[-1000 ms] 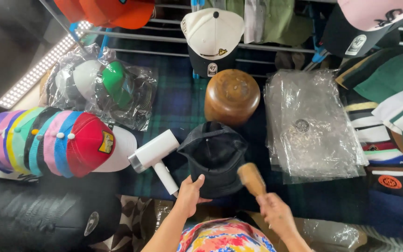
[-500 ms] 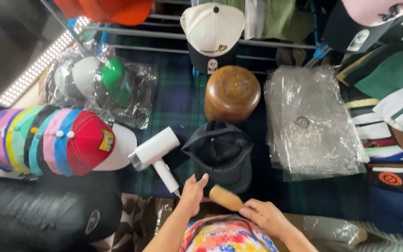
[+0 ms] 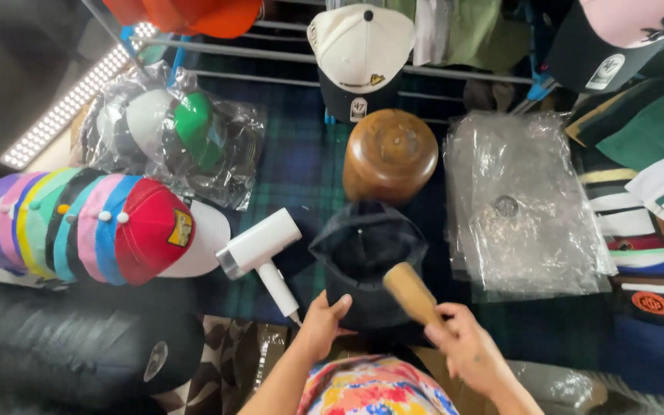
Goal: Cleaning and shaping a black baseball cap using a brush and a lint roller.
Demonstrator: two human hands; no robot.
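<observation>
The left hand (image 3: 323, 327), fingers loosely curled, pins the near edge of the upturned dark fabric cap (image 3: 366, 261) lying just ahead of both hands, while the right hand (image 3: 463, 350) grips a rounded pale wooden handle (image 3: 411, 292) over it, best pressed evenly inside.

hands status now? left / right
Left hand: open, fingers resting on the upturned dark cap.
Right hand: closed around a rounded wooden tool, its tip in the cap.
</observation>
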